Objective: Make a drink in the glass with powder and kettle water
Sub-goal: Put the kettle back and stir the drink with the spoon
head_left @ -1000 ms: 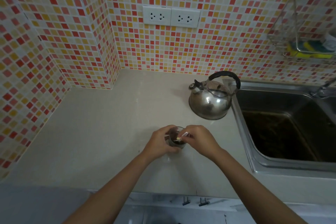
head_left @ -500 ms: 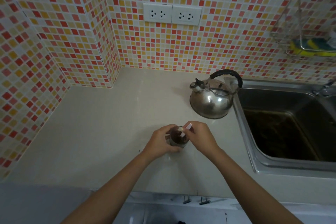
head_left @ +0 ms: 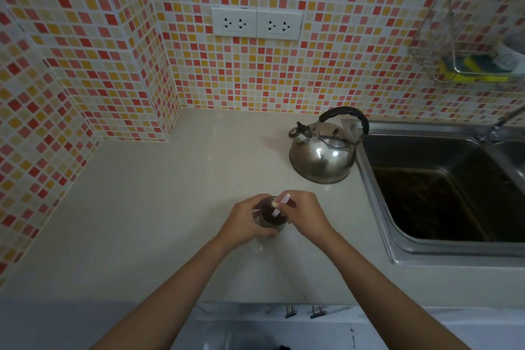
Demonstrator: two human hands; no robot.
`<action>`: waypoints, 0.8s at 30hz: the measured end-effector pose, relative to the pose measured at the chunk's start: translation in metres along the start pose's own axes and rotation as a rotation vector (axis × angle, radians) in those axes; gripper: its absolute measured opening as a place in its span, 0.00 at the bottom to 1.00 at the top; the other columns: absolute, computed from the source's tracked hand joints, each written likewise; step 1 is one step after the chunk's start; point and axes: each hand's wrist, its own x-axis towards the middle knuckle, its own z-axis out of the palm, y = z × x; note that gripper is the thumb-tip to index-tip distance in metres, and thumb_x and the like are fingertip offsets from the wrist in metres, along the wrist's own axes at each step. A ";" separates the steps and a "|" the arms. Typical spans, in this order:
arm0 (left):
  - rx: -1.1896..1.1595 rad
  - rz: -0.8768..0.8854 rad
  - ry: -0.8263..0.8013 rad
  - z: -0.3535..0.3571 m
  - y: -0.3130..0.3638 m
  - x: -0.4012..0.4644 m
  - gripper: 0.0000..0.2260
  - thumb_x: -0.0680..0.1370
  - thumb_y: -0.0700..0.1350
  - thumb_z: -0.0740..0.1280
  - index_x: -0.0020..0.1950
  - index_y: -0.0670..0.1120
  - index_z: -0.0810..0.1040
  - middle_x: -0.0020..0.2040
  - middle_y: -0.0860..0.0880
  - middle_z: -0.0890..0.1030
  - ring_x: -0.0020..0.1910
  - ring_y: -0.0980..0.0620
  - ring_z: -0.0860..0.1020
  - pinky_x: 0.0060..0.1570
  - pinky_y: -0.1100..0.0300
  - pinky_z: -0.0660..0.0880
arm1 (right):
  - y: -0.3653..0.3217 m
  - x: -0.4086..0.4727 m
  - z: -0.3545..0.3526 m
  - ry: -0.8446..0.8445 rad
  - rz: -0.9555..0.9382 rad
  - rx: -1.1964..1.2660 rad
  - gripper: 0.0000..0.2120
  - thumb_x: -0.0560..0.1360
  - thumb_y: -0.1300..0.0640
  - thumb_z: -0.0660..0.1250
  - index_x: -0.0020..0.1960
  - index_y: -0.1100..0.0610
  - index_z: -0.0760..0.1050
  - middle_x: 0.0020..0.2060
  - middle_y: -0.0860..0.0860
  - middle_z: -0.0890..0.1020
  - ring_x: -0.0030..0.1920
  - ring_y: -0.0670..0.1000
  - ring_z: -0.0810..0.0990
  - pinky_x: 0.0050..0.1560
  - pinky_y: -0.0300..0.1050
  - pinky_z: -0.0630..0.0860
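A small glass (head_left: 271, 217) of dark brown drink stands on the beige counter (head_left: 159, 207), near its front edge. My left hand (head_left: 244, 221) wraps around the glass from the left. My right hand (head_left: 305, 213) pinches a thin white stirring stick (head_left: 279, 205) that slants down into the drink. A steel kettle (head_left: 324, 155) with a black handle rests behind the glass, beside the sink. No powder packet is in view.
A steel sink (head_left: 443, 187) with a dark basin lies to the right, its tap (head_left: 500, 125) at the far right. A wire rack (head_left: 468, 65) with sponges hangs on the tiled wall. Two white wall sockets (head_left: 257, 23) sit above the counter.
The white stick has shifted in the glass, its top swinging a little up and left within my right fingers. My left hand has stayed around the glass. The kettle has not moved.
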 end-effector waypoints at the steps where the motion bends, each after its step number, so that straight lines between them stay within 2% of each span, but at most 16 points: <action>1: 0.001 0.000 -0.001 0.001 0.000 0.000 0.34 0.58 0.43 0.82 0.62 0.53 0.77 0.58 0.54 0.82 0.58 0.56 0.79 0.60 0.64 0.75 | 0.001 0.001 -0.001 0.014 -0.013 -0.028 0.06 0.74 0.58 0.68 0.41 0.56 0.82 0.32 0.50 0.80 0.33 0.47 0.78 0.38 0.43 0.75; 3: 0.003 -0.006 0.001 0.001 0.000 0.001 0.34 0.58 0.44 0.82 0.63 0.51 0.77 0.59 0.52 0.81 0.60 0.53 0.79 0.63 0.59 0.74 | 0.004 0.004 -0.004 0.044 0.005 -0.085 0.07 0.74 0.59 0.66 0.39 0.57 0.81 0.30 0.49 0.79 0.33 0.48 0.77 0.37 0.42 0.73; 6: -0.003 -0.009 0.000 0.001 0.001 0.001 0.35 0.58 0.44 0.81 0.63 0.51 0.77 0.59 0.52 0.81 0.60 0.53 0.79 0.63 0.57 0.75 | 0.003 0.001 0.000 0.004 0.032 -0.033 0.06 0.74 0.58 0.67 0.40 0.56 0.81 0.28 0.45 0.78 0.29 0.43 0.76 0.35 0.39 0.72; 10: 0.006 0.000 0.005 0.000 0.002 0.000 0.32 0.57 0.44 0.82 0.60 0.55 0.78 0.56 0.56 0.82 0.56 0.57 0.80 0.61 0.61 0.76 | 0.000 -0.001 0.002 -0.001 -0.060 -0.053 0.07 0.75 0.57 0.66 0.42 0.57 0.82 0.36 0.53 0.82 0.37 0.51 0.80 0.40 0.43 0.74; 12: 0.002 -0.003 0.010 0.001 0.002 0.000 0.33 0.57 0.44 0.82 0.60 0.56 0.77 0.57 0.55 0.82 0.57 0.56 0.79 0.61 0.61 0.75 | 0.003 0.001 -0.002 0.039 -0.039 -0.101 0.08 0.75 0.58 0.65 0.38 0.57 0.80 0.32 0.51 0.80 0.34 0.48 0.78 0.38 0.43 0.73; 14: 0.001 -0.015 0.010 0.001 0.002 0.001 0.34 0.57 0.43 0.82 0.62 0.52 0.77 0.59 0.53 0.81 0.59 0.54 0.78 0.63 0.59 0.74 | 0.006 0.002 -0.003 0.063 0.017 -0.104 0.14 0.75 0.60 0.65 0.31 0.53 0.76 0.26 0.44 0.76 0.28 0.42 0.75 0.32 0.34 0.71; 15: 0.001 -0.018 0.009 0.001 0.001 0.001 0.35 0.57 0.43 0.82 0.63 0.51 0.77 0.59 0.52 0.81 0.59 0.54 0.78 0.63 0.59 0.74 | 0.007 0.001 -0.002 0.081 0.052 -0.071 0.18 0.75 0.61 0.65 0.27 0.50 0.74 0.23 0.43 0.75 0.25 0.40 0.74 0.28 0.29 0.68; 17: 0.011 -0.017 0.007 0.001 0.000 0.002 0.35 0.57 0.42 0.82 0.63 0.49 0.77 0.59 0.52 0.81 0.59 0.55 0.79 0.63 0.61 0.74 | 0.008 -0.001 0.000 0.130 0.146 0.069 0.21 0.74 0.63 0.64 0.24 0.49 0.72 0.18 0.44 0.76 0.19 0.40 0.74 0.22 0.27 0.67; 21: 0.014 -0.017 -0.003 0.001 0.000 0.002 0.34 0.58 0.42 0.82 0.62 0.50 0.77 0.57 0.54 0.81 0.58 0.57 0.79 0.58 0.68 0.73 | 0.009 -0.003 -0.009 0.208 0.246 0.327 0.14 0.73 0.64 0.65 0.30 0.53 0.79 0.20 0.47 0.79 0.18 0.42 0.73 0.24 0.34 0.71; 24: 0.009 -0.018 0.001 0.001 -0.001 0.003 0.35 0.57 0.41 0.82 0.63 0.49 0.77 0.58 0.52 0.82 0.58 0.56 0.79 0.58 0.67 0.73 | 0.005 -0.007 -0.019 0.216 0.190 0.365 0.08 0.73 0.60 0.68 0.35 0.57 0.80 0.23 0.49 0.78 0.19 0.44 0.72 0.26 0.37 0.70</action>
